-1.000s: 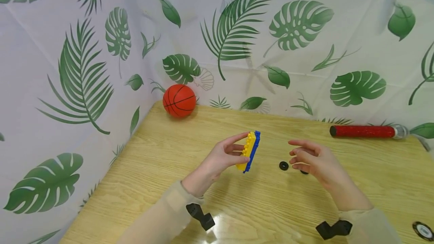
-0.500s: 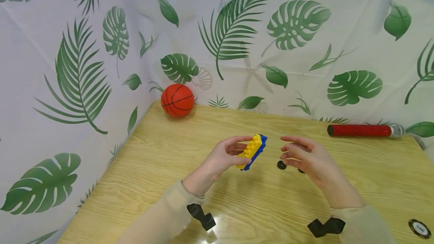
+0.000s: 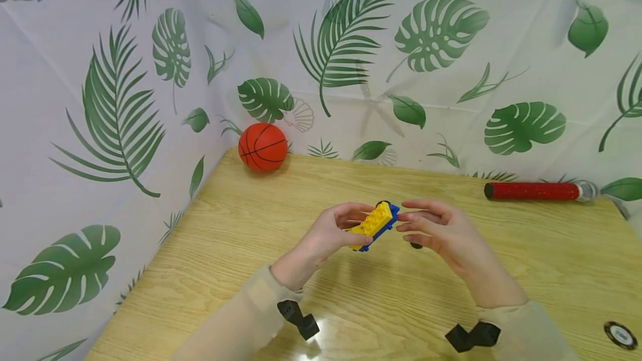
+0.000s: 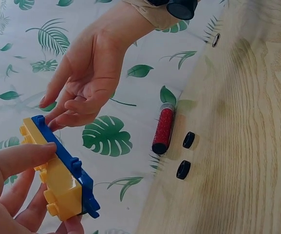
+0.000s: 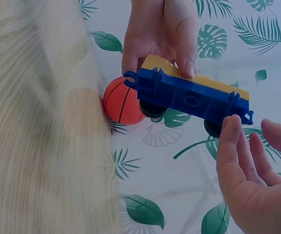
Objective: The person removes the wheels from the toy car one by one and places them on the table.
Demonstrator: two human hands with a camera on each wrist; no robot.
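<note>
My left hand [image 3: 326, 235] grips a toy train wagon [image 3: 377, 224], with yellow studded blocks on a blue base, holding it tilted above the table. In the right wrist view the underside of the blue base [image 5: 191, 101] shows, a hook at one end and a loop at the other. Two black wheels sit along one long side; bare pegs show on the other. My right hand [image 3: 443, 233] is beside the wagon's far end, fingers loosely bent and spread. Its fingertips overlap that end; I cannot tell if they touch. A loose black wheel [image 4: 183, 169] and another wheel [image 4: 189, 140] lie on the table.
A small orange basketball [image 3: 263, 147] stands at the back left of the wooden table [image 3: 241, 205]. A red microphone [image 3: 539, 191] lies along the back right edge. A round black-and-white chip [image 3: 620, 335] is at the right front. Leaf-printed cloth hangs behind and to the left.
My left hand has turned the wagon so its studs face more upward. My right hand has moved left, up to the wagon's end, and now covers part of the loose wheels.
</note>
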